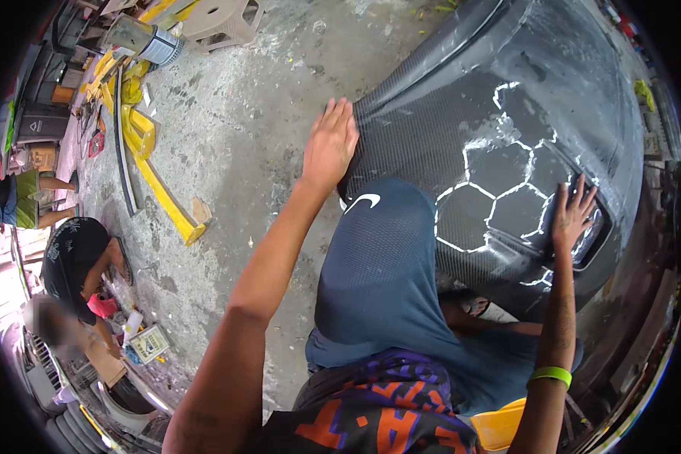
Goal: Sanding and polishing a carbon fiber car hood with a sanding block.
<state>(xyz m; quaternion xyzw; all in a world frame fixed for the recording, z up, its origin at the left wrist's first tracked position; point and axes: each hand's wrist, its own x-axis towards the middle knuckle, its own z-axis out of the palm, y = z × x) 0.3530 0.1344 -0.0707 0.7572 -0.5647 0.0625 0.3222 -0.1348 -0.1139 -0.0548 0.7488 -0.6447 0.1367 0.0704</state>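
Observation:
A dark car hood [408, 144] with a carbon-weave look fills the right side, in front of my knees. White lines form hexagons across its middle, and greyish smears cover its far part. My left hand [331, 142] lies at the hood's left edge, fingers stretched out and close together, holding nothing. On the right, my right hand [573, 216] is spread out flat on the hood beside a vent opening [592, 240], also with nothing in it. A green band [550, 374] circles my right wrist.
Yellow trim pieces [163, 198] and a dark strip [122, 144] lie on the concrete floor [227, 151] to the left. Farther off are a clear container [159, 47] and a beige stool [218, 21]. Another person [76, 257] crouches at the lower left; someone else [15, 198] is behind.

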